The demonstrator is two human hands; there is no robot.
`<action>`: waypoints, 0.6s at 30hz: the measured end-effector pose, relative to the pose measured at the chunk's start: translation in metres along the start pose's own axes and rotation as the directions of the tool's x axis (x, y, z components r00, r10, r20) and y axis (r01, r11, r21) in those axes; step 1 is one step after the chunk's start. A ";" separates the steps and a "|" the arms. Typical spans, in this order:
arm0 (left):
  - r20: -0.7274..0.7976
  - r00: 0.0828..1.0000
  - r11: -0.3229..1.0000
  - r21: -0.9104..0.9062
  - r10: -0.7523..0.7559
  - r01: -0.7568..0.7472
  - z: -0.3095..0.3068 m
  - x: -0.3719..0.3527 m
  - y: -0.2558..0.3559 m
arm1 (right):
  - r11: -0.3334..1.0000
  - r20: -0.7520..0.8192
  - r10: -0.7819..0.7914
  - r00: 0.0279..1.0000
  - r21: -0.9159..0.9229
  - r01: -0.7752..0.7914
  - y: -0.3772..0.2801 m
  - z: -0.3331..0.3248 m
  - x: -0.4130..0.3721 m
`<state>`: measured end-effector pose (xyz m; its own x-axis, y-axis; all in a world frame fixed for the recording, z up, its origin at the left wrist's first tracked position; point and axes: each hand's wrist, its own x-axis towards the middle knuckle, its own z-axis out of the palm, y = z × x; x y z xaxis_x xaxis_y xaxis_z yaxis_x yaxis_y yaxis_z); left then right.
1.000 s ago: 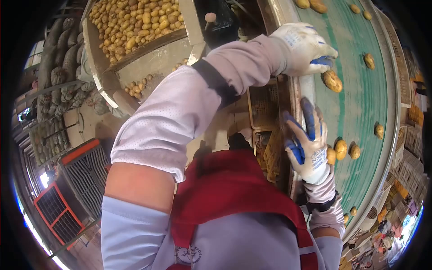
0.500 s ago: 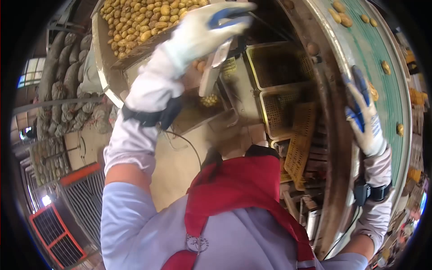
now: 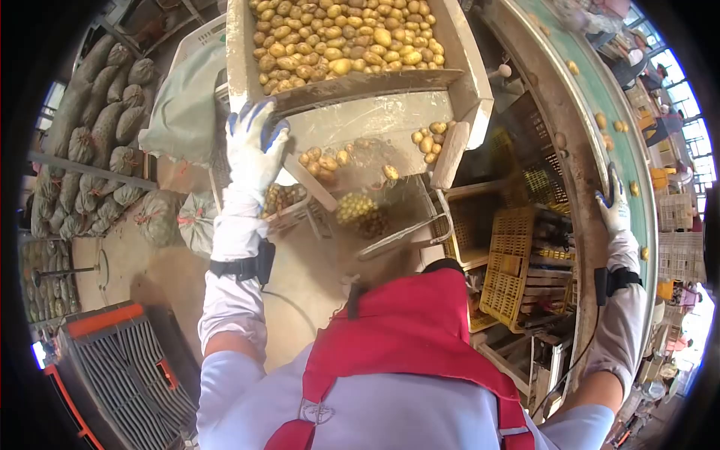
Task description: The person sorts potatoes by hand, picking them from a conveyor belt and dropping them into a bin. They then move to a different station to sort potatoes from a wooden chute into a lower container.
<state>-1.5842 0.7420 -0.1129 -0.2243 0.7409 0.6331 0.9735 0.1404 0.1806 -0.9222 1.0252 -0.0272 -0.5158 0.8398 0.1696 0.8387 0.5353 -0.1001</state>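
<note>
My left hand [image 3: 253, 146], in a white glove with blue fingertips, is open with fingers spread at the lower left corner of a wooden chute [image 3: 238, 56]. A heap of yellow-brown potatoes [image 3: 341, 43] lies behind the chute's cross board [image 3: 367, 87]. Below the board, a few potatoes [image 3: 322, 160] lie loose on the sloping floor, beside a wooden slat [image 3: 310, 182]. My right hand [image 3: 615, 208], gloved alike, rests open with fingers stretched along the near edge of a green conveyor belt [image 3: 626, 154]. Scattered potatoes [image 3: 606, 141] lie on that belt.
Yellow plastic crates [image 3: 506, 262] stand between chute and conveyor. Filled sacks [image 3: 90, 127] are stacked at far left. A grey slatted machine [image 3: 127, 367] with orange trim stands lower left. Other people [image 3: 634, 64] are beyond the belt.
My view has swung left, bringing the whole chute into sight. My left hand has gone from over the chute's lower opening to its left corner, fingers spreading. My right hand stays by the belt.
</note>
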 end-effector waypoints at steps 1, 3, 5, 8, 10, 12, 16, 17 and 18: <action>0.011 0.999 0.999 0.032 -0.038 0.037 0.005 -0.001 -0.003 | 1.000 -0.013 0.026 1.000 -0.017 -0.026 0.000 0.002 0.000; 0.018 0.997 0.997 0.003 -0.075 0.075 0.012 -0.003 -0.007 | 0.997 -0.032 0.037 0.999 -0.069 -0.039 0.006 0.008 0.002; -0.001 0.997 0.997 -0.003 -0.074 0.074 0.011 -0.003 -0.008 | 0.982 0.014 0.156 0.988 -0.112 -0.154 -0.007 0.004 0.002; -0.002 0.996 0.996 -0.028 -0.085 0.085 0.007 -0.002 -0.006 | 0.985 -0.074 -0.074 0.995 -0.161 0.061 -0.008 0.003 0.001; -0.008 0.996 0.996 -0.035 -0.083 0.083 0.006 0.001 -0.004 | 0.976 -0.066 0.045 0.997 -0.211 -0.058 -0.033 -0.005 0.000; 0.018 0.992 0.992 -0.020 -0.127 0.127 0.003 0.009 0.001 | 0.969 -0.246 0.082 0.966 -0.206 -0.135 -0.060 -0.004 0.023; 0.113 0.985 0.991 0.009 -0.131 0.131 -0.006 0.013 0.008 | 0.902 -0.464 0.066 0.884 0.406 0.146 -0.180 0.052 0.107; 0.146 0.980 0.990 0.039 -0.137 0.133 -0.009 0.016 0.012 | 0.857 -0.426 -0.028 0.904 0.456 0.241 -0.192 0.079 0.138; 0.166 0.976 0.989 0.063 -0.140 0.131 -0.011 0.018 0.014 | 0.790 -0.396 -0.033 0.918 0.552 0.266 -0.204 0.106 0.172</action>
<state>-1.5749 0.7500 -0.0904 -0.3478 0.8128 0.4674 0.9365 0.2776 0.2142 -1.2002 1.0700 -0.0817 -0.4317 0.7172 0.5471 0.4290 0.6968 -0.5748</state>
